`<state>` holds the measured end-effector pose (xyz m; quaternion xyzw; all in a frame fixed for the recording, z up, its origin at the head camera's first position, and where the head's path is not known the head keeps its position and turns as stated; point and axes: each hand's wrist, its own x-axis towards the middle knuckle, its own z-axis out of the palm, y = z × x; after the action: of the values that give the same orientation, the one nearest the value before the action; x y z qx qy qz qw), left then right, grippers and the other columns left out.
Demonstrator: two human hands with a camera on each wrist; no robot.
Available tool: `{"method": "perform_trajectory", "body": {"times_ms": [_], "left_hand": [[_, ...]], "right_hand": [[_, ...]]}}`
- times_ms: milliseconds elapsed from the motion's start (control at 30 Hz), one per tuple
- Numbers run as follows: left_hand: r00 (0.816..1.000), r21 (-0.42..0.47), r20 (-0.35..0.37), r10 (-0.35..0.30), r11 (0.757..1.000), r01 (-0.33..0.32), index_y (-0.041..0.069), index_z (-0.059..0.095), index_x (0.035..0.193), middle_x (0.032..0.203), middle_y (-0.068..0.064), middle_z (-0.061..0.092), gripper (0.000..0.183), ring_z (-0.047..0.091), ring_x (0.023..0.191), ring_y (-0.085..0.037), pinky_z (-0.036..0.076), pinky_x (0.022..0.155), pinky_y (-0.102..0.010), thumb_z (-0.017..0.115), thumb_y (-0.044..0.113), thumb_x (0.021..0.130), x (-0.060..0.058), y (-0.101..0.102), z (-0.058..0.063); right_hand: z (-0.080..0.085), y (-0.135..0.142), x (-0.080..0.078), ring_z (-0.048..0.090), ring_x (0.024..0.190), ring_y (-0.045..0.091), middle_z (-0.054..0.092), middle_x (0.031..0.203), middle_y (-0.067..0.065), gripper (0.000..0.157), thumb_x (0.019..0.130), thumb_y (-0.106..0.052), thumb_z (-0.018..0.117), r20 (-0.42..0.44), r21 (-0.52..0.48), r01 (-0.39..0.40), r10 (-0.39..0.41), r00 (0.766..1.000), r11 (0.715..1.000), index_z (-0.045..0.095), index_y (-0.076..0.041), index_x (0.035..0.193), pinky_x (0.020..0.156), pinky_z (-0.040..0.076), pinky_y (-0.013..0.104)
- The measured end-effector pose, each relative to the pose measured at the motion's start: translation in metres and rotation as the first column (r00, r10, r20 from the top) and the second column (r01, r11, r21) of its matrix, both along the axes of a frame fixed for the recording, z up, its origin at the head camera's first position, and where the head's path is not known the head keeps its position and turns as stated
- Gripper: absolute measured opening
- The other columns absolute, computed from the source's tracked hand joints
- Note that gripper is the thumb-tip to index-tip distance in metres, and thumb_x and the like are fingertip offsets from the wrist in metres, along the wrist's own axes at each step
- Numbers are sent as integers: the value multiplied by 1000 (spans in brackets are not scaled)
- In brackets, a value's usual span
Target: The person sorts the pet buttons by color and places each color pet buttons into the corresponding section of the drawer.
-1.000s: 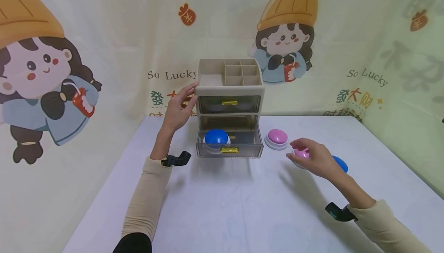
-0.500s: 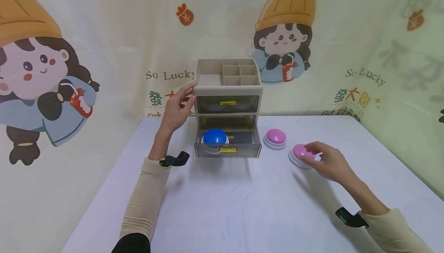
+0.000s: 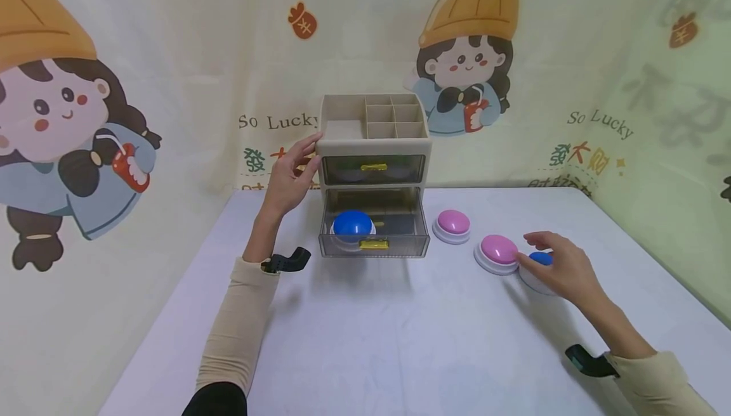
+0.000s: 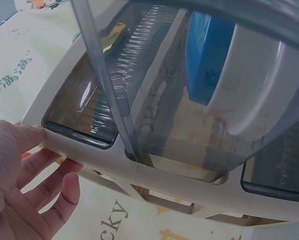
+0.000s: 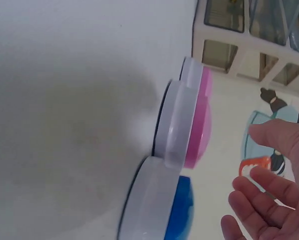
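My left hand (image 3: 288,178) rests at the upper left corner of a cream drawer organizer (image 3: 374,148); in the left wrist view its thumb (image 4: 32,136) touches the front corner and its fingers lie loosely along the side. A smoky clear drawer (image 3: 342,248) is pulled out, with a blue push button (image 3: 352,222) on a white base inside. On the right, my right hand (image 3: 565,270) hovers over a second blue push button (image 3: 539,259), thumb and fingers apart and partly covering it. Two pink push buttons (image 3: 499,249) stand to its left on the table.
Above the open drawer is a closed drawer (image 3: 374,169) with a yellow handle. The organizer's top has several small compartments (image 3: 395,113). Behind the white table (image 3: 365,340) hangs a cream cloth (image 3: 365,42) with cartoon prints.
My right hand has moved right and toward me, from over the nearer pink button to over the blue one. The left hand stays at the organizer's corner; the view shifts slightly.
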<state>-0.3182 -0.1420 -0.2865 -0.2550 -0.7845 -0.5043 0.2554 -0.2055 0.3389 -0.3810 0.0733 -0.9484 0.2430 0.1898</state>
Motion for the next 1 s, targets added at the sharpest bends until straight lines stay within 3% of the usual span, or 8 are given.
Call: {"method": "perform_trajectory", "body": {"times_ms": [100,200,300,600,867,1000], "left_hand": [[1000,-3,-1,-2,1000,2,6,53,147,147,-17,57,45,65,117,-39,55,87,-43,58,5,102,3,0,3],[1000,-3,-3,-5,1000,5,6,53,148,147,-16,57,45,66,117,-38,55,86,-41,58,5,102,2,0,2],[1000,2,-1,-9,1000,9,6,53,147,147,-16,57,45,66,117,-38,55,85,-38,58,5,102,1,-1,2],[1000,10,7,-12,1000,12,6,53,148,147,-16,58,45,66,115,-38,53,84,-34,57,6,103,2,0,1],[1000,6,0,-6,1000,6,7,53,147,146,-16,58,45,66,116,-38,53,83,-30,58,6,103,2,0,1],[1000,7,1,-7,1000,7,7,53,147,146,-16,58,45,66,115,-38,52,82,-27,58,6,103,2,0,1]], "right_hand": [[-1,6,2,65,104,46,67,121,30,51,93,-28,77,53,-73,35,-31,998,997,61,4,130,82,58,39],[-2,11,4,62,110,45,65,125,30,57,96,-37,73,118,-162,80,-61,991,984,58,3,134,77,48,11],[-3,15,6,58,116,43,61,131,29,63,97,-43,70,169,-238,120,-81,982,964,56,2,138,73,39,1],[-12,26,9,50,122,42,54,140,29,68,95,-41,73,209,-304,134,-71,975,943,51,1,144,75,40,3],[-19,34,8,45,127,52,48,145,31,73,93,-36,77,232,-274,93,-28,972,957,46,1,148,81,41,24],[-22,37,7,42,128,55,45,146,33,75,92,-33,78,240,-264,76,-11,971,961,44,2,148,93,49,52]]}}
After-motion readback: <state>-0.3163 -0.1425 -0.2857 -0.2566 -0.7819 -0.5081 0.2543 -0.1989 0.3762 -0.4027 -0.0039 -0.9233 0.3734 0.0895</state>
